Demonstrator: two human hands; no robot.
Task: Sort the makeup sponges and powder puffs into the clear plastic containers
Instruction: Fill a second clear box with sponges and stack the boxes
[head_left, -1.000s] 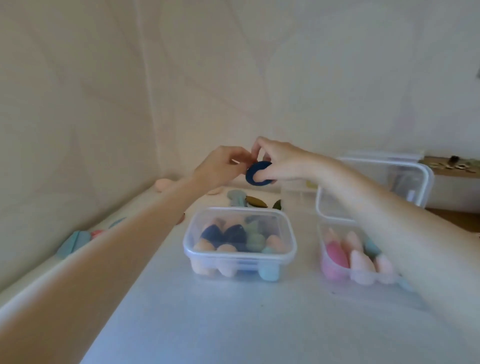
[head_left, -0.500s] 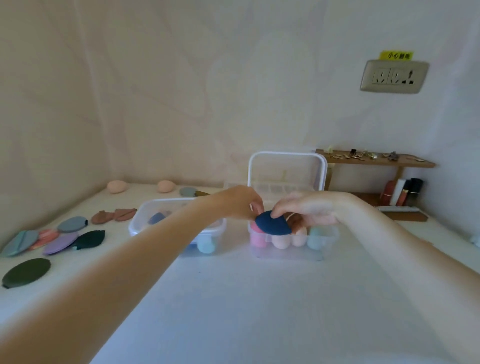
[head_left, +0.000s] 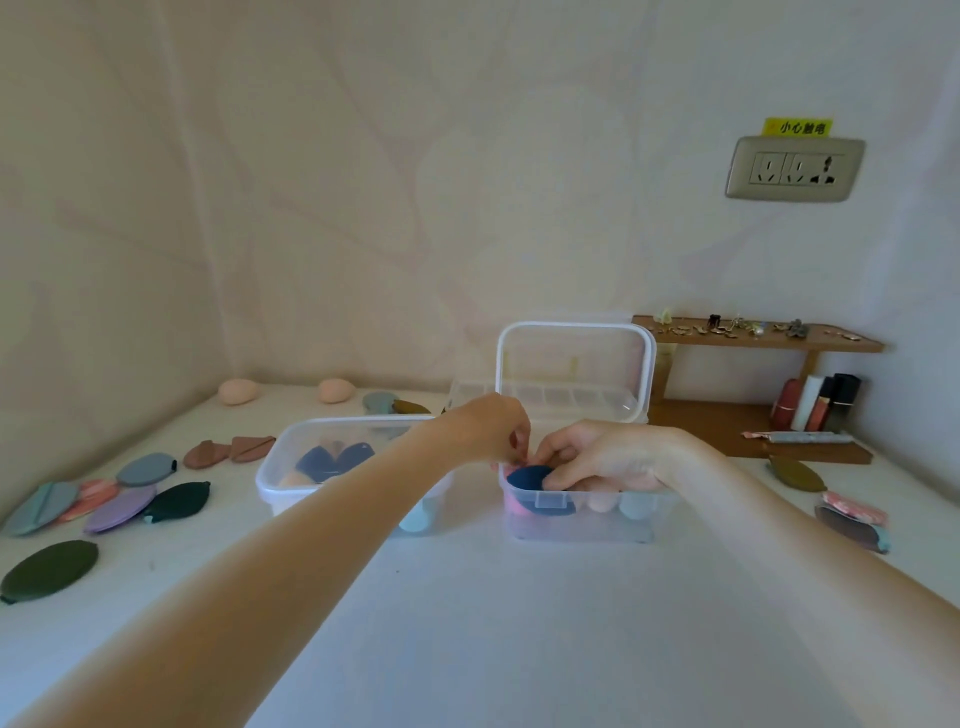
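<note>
Placing step, as I read it; right hand (head_left: 605, 457) pinches the navy puff (head_left: 529, 478) just inside the left end of the right box (head_left: 582, 525), over the pink and peach sponges already in it; left hand (head_left: 493, 428) at the same rim, fingers narrowed to a pinch near the puff's top edge, touching it or not I cannot tell; box lid (head_left: 575, 371) stands open behind; left box (head_left: 291, 475) holds 2 navy sponges and some pale ones; loose puffs (head_left: 119, 506) lie on the table (head_left: 467, 623) far left, more far right, 2 peach sponges (head_left: 238, 391) at the back wall; next I'd judge: press the puff flat among the sponges, let go with both hands, then reach for a loose puff; box looks crowded, so the puff may spring up.
</note>
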